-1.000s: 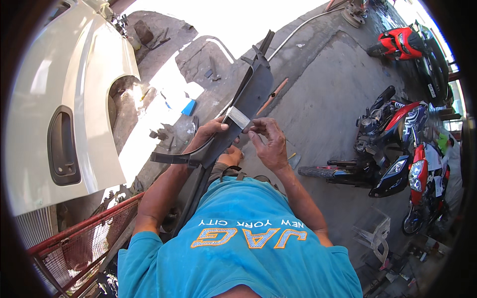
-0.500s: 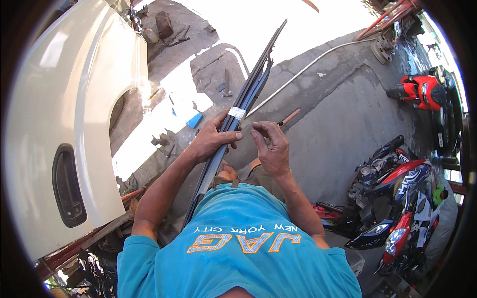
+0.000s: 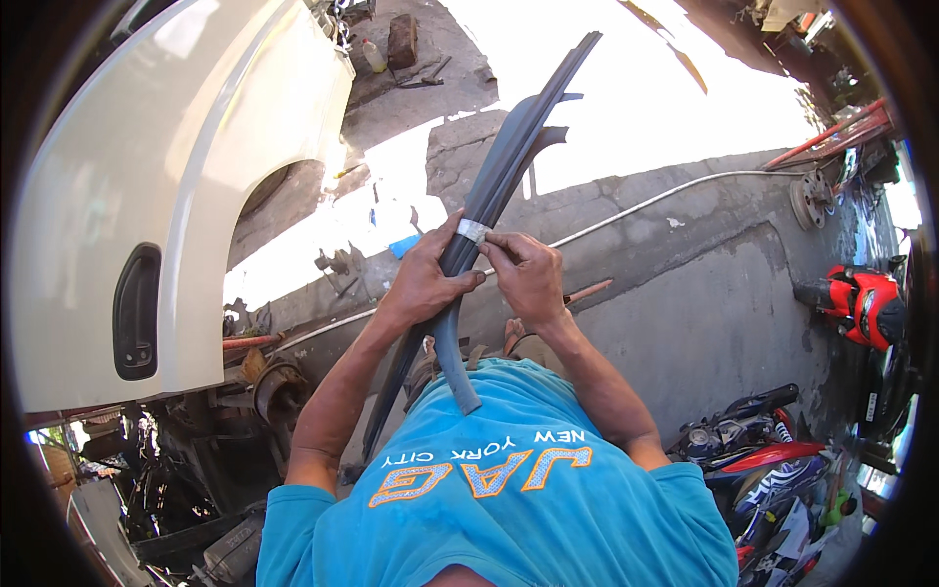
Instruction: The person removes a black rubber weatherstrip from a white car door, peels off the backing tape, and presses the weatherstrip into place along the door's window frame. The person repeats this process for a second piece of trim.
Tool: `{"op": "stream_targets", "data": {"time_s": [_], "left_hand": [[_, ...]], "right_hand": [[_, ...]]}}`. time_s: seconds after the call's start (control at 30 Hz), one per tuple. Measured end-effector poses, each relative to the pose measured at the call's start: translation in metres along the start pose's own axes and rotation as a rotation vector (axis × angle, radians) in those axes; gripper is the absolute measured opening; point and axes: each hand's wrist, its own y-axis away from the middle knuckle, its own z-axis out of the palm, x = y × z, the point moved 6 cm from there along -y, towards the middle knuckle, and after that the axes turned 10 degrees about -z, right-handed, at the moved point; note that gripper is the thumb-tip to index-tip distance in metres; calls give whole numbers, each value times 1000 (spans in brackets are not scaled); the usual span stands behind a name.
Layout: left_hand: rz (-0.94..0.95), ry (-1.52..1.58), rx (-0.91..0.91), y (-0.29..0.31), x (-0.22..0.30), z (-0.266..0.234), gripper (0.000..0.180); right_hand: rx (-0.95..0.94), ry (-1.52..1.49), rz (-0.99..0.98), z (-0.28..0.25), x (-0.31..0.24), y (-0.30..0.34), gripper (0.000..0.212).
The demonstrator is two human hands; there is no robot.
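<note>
Long dark trim strip (image 3: 509,157), curved, grey tape band (image 3: 472,231) at mid-length, held over the concrete floor (image 3: 704,293). Left hand (image 3: 425,279) clasps strip; right hand (image 3: 528,274) pinches tape.

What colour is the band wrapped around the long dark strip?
Pale grey-white, on the dark grey strip; band seen in the head view.

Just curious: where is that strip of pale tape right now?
In the head view, the tape wraps the long dark trim strip at centre, between the left hand and right hand.
</note>
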Motion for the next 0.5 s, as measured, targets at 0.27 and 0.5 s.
{"op": "stream_targets", "data": {"time_s": [0.27, 0.5], "left_hand": [[-41, -189, 142, -2, 16, -9, 93], [-61, -118, 203, 5, 12, -11, 92]], "right_hand": [[-126, -110, 163, 20, 21, -21, 18], [-180, -295, 277, 28, 26, -20, 19]]}}
